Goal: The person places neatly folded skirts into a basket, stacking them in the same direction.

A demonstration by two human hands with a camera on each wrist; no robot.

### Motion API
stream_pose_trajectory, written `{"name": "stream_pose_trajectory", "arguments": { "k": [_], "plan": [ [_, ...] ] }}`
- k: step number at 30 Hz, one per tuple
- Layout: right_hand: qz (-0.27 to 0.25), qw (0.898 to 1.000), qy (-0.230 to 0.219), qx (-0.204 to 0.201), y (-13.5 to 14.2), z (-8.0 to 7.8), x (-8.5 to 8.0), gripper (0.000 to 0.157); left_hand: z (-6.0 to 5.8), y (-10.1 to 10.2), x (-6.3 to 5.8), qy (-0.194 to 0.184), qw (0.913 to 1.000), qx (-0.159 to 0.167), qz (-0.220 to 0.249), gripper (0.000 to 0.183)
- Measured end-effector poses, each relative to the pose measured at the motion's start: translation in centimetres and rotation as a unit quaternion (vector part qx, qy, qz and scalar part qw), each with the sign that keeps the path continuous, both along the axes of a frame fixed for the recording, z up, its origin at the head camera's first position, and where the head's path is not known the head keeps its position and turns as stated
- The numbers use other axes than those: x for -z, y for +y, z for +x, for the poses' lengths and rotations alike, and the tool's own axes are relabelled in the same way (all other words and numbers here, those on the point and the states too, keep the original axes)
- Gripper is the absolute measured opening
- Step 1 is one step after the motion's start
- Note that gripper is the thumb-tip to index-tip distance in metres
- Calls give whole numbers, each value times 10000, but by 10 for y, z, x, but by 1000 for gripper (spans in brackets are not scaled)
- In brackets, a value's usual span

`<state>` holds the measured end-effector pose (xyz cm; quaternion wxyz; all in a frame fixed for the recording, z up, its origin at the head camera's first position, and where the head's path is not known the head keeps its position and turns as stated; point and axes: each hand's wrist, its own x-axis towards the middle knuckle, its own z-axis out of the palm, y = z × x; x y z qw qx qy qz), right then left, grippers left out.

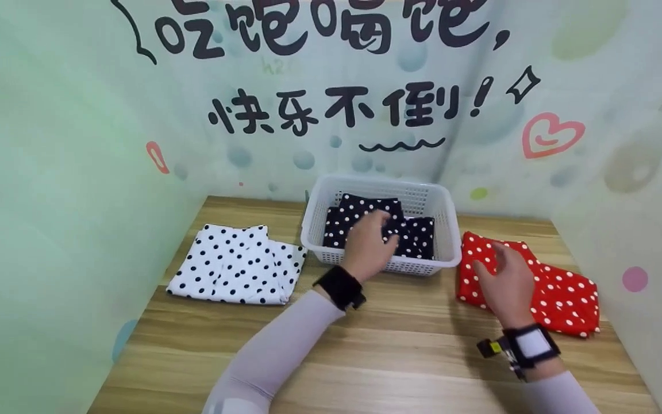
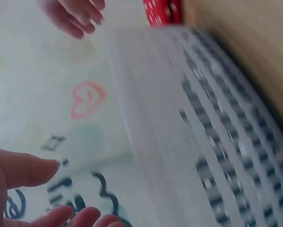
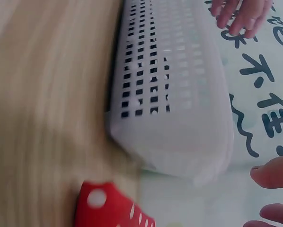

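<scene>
l hand (image 1: 370, 246) over blk cloth (image 1: 360, 208) in basket (image 1: 411, 265), r hand (image 1: 508, 284) over red cloth (image 1: 564, 293), both grips half-spread, empty.

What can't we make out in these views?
- Head: the part of the black dotted cloth behind the left hand.
- Head: the part of the red dotted cloth behind the right hand.
- Head: tops of the upper wall lettering, cut by the top edge.
- Left wrist: most of the black dotted cloth, hidden by the basket wall.
- Right wrist: rest of the red dotted cloth, blurred and cut by the bottom edge.
</scene>
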<state>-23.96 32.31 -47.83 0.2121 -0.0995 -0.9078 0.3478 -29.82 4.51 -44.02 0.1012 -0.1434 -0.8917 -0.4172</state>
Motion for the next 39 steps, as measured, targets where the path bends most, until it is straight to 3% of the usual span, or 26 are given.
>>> {"name": "stream_pose_trajectory", "arguments": {
  "k": [7, 10, 13, 17, 23, 28, 32, 36, 39],
  "plan": [
    [-233, 9956, -642, 636, 57, 19, 3, 64, 44, 52, 17, -426, 9960, 770, -124, 33],
    [-547, 9876, -1027, 1055, 84, 20, 4, 69, 58, 75, 28, -850, 9904, 1064, -246, 29],
    [-927, 9754, -1411, 1421, 108, 21, 7, 76, 65, 97, 39, -1063, 9849, 1250, -552, 24],
    [-1108, 9623, -1713, 1797, 131, 22, 16, 81, 63, 124, 56, -1153, 9844, 1183, -614, 31],
    [-1201, 9464, -2200, 2039, 160, 26, 32, 88, 48, 149, 79, -1682, 9833, 681, 112, 48],
    [-1206, 9392, -2642, 1830, 179, 26, 40, 95, 31, 160, 85, -1959, 9785, 513, 388, 62],
    [-956, 9388, -2907, 1581, 187, 28, 45, 88, 25, 167, 87, -2196, 9725, 381, 670, 73],
    [-708, 9391, -3063, 1390, 191, 32, 46, 80, 24, 171, 90, -2292, 9706, 272, 684, 70],
    [-695, 9365, -3218, 1207, 195, 36, 46, 77, 24, 169, 91, -2485, 9671, 157, 515, 54]
  ]
}}
